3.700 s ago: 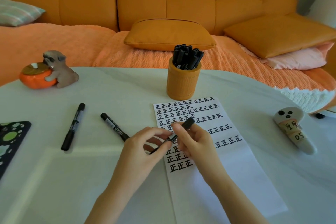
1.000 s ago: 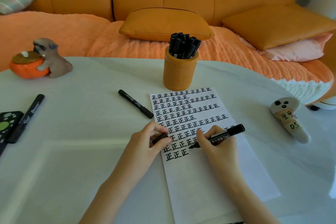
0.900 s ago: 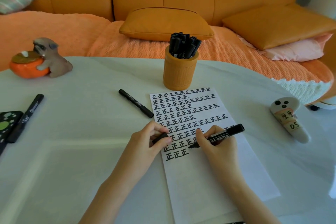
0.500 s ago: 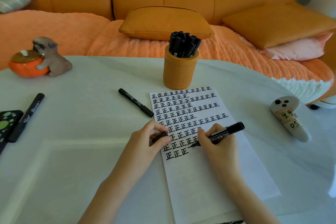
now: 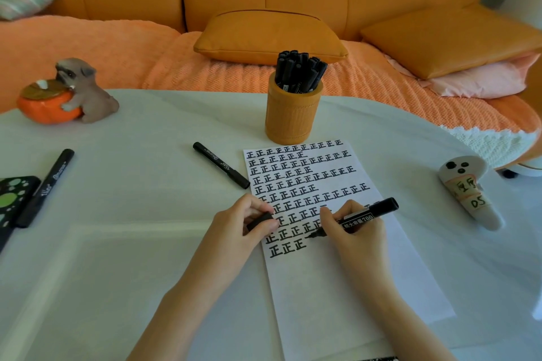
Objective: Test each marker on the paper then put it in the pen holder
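Fingers of the right hand are wrapped tight around a black marker, and its tip is touching the paper at the end of the last row of marks. So the step in hand looks like the testing part: a new mark is being drawn.

Just beside it, at nine o'clock, the left hand rests on the paper's edge and pinches the little black cap between thumb and fingers.

Next, I think, the cap has to go back on, so the two hands must come together. Then the marker goes up to twelve o'clock, into the pen holder. It is already packed with markers, so finding a gap may be the tricky bit. Nothing lies in the way across the paper.

Two more markers wait on the table: one at about ten o'clock, near the paper, and one far off at nine o'clock beside a spotted black thing. A dog figure sits way out at ten o'clock. A white ghost-like thing lies at three o'clock.
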Demonstrator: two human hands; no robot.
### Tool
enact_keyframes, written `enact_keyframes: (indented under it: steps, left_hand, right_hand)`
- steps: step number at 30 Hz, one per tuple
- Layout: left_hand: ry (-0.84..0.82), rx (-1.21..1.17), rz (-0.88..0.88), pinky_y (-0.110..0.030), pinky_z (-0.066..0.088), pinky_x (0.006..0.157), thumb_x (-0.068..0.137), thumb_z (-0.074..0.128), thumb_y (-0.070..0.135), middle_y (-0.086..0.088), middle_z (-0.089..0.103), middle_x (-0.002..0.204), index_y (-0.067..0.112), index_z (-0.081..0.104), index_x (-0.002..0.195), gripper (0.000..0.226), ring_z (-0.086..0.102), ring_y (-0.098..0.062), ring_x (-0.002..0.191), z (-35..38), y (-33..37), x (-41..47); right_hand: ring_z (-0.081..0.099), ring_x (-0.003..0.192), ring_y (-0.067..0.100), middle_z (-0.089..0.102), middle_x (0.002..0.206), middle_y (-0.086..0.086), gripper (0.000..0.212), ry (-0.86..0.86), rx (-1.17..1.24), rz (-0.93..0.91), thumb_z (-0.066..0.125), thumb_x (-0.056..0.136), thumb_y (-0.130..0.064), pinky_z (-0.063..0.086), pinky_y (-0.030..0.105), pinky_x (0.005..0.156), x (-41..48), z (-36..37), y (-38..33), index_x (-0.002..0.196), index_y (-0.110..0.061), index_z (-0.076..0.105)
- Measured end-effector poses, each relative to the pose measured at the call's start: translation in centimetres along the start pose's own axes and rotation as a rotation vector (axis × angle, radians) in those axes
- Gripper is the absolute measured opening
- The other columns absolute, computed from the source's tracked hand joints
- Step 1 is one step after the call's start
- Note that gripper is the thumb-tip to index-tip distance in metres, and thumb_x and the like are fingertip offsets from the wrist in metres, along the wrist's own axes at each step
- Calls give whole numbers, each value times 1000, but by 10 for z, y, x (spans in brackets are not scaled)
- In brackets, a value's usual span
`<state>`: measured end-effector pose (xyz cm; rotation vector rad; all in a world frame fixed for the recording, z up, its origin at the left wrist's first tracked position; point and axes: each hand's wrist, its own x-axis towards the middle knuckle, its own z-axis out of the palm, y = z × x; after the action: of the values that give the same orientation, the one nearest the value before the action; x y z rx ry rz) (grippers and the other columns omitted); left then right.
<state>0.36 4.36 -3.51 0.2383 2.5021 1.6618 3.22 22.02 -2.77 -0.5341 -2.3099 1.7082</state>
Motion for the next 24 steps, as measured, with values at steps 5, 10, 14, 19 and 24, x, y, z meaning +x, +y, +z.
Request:
enact_keyframes:
  steps: [5,10,14,19,24]
  left_hand:
    - [-5,-5,-1,-1,40,68,83,68,23,17,69,89,25,61,92,12,64,7,82,0,-1,0]
    - [-7,-6,-3,-1,40,68,83,68,23,18,69,89,25,61,92,12,64,7,81,0,-1,0]
    - [-9,-14,-12,-4,42,70,82,69,24,16,70,88,26,61,90,12,65,4,82,0,-3,0]
    - [-10,-6,-10,-3,41,69,82,69,24,17,70,87,26,61,91,12,64,6,80,0,-2,0]
    - [-4,6,-3,-2,39,67,82,69,25,18,70,87,25,61,91,12,64,6,78,0,-2,0]
  right_hand:
    - [34,46,8,59,63,25,34,-13,-45,-5,66,85,-17,25,15,42,0,1,1,63,-5,44]
    - [43,58,17,58,75,34,30,-36,-61,-5,64,83,-12,25,20,45,1,0,5,67,0,42]
    - [41,57,17,57,75,35,30,-39,-82,-14,63,82,-10,23,19,44,2,0,5,66,0,40]
    - [34,50,11,56,69,33,31,-31,-57,-5,64,82,-12,22,16,42,1,-1,4,66,1,41]
    - [25,44,7,49,60,24,35,-25,-49,-21,65,85,-16,20,15,40,0,-1,1,63,-3,41]
